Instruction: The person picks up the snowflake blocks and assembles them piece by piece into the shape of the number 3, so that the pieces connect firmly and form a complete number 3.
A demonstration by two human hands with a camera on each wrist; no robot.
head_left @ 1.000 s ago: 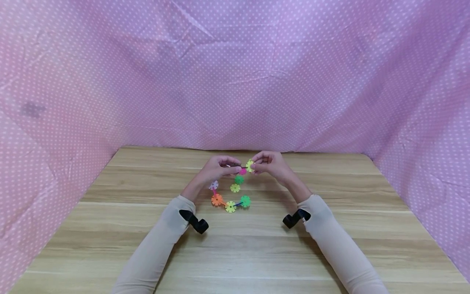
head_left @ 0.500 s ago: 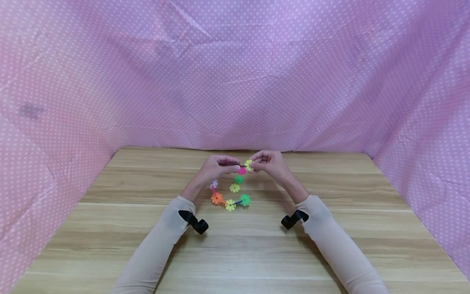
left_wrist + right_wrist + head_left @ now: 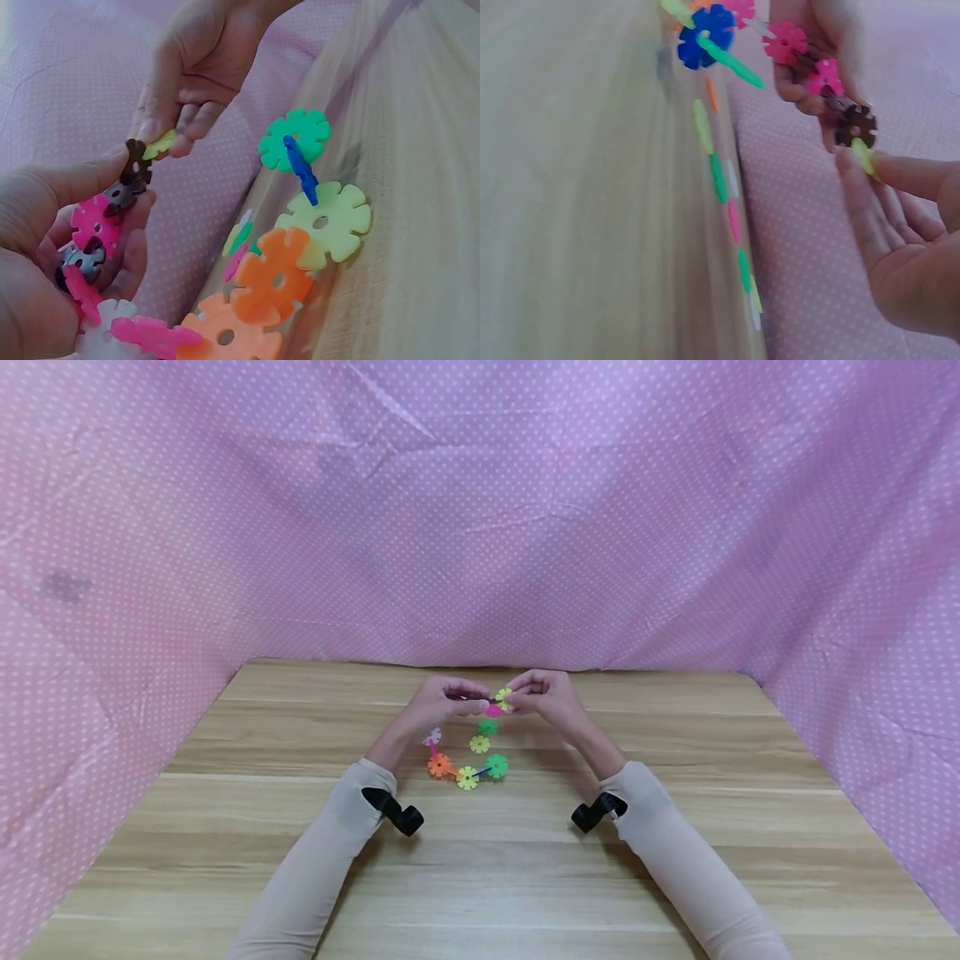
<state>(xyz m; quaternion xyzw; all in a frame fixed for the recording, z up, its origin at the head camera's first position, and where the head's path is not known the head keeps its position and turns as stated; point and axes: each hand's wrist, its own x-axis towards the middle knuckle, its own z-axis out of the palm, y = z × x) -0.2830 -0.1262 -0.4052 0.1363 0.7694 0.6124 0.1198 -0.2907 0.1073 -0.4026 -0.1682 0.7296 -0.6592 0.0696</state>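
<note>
In the head view my left hand (image 3: 442, 700) holds a chain of notched flower-shaped plastic discs. Its thumb and fingers pinch near a brown disc (image 3: 135, 166) at one end, seen in the left wrist view. Pink, grey and white discs lie along the palm. From there the chain hangs through an orange disc (image 3: 439, 766) and a yellow-green disc (image 3: 467, 777) to a green disc (image 3: 497, 766). My right hand (image 3: 551, 697) pinches a yellow disc (image 3: 862, 155) edge-on against the brown disc's rim. How deep the notches meet is hard to tell.
Several loose discs lie on the wooden table (image 3: 480, 877), among them a green disc (image 3: 487, 727), a yellow disc (image 3: 479, 744) and a pink disc (image 3: 493, 710). A pink dotted cloth (image 3: 480, 527) surrounds the table at the back and sides.
My right hand and the yellow disc have shifted slightly left, closer to my left hand. The hanging chain has swung a little to the left.
</note>
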